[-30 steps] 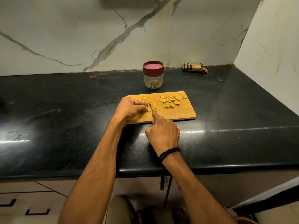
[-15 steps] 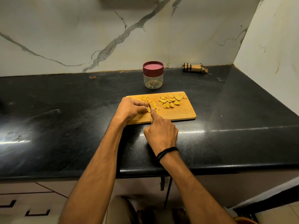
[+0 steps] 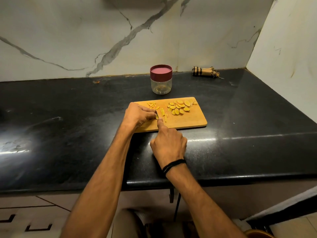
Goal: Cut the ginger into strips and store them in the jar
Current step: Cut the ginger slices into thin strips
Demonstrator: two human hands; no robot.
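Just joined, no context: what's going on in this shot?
A person is cutting ginger on a wooden cutting board on a black counter. The right hand grips a knife, forefinger along its back; the left hand holds a ginger piece against the blade. Cut strips lie beside the knife and at the board's far left; a pile of slices waits on the right. The jar stands behind the board, red lid on.
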